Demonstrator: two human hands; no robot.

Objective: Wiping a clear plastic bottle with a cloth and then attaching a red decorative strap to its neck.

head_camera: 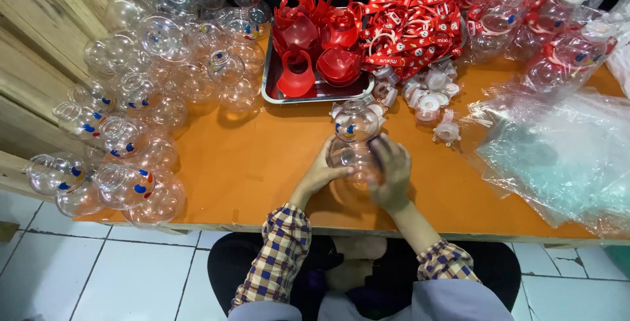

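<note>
- Your left hand [319,175] cups the lower bulb of a clear snowman-shaped bottle [355,139], fingers curled against its left side.
- Your right hand [392,171] wraps the same bulb from the right, fingers bent over the plastic and pressed on it.
- The bottle stands upright on the orange table [249,157], near the front edge and just in front of the metal tray [270,86]; its upper bulb shows blue dot eyes.
- The tray holds a heap of red plastic collars [315,42].
- To your left lies a large pile of identical clear bottles [141,98], tipped every way.
- Behind the bottle sits a cluster of white caps [430,95], and beyond them a tangle of red straps [413,22].
- To your right lie clear plastic bags [564,157], with bagged finished bottles [558,26] at the far corner.
</note>
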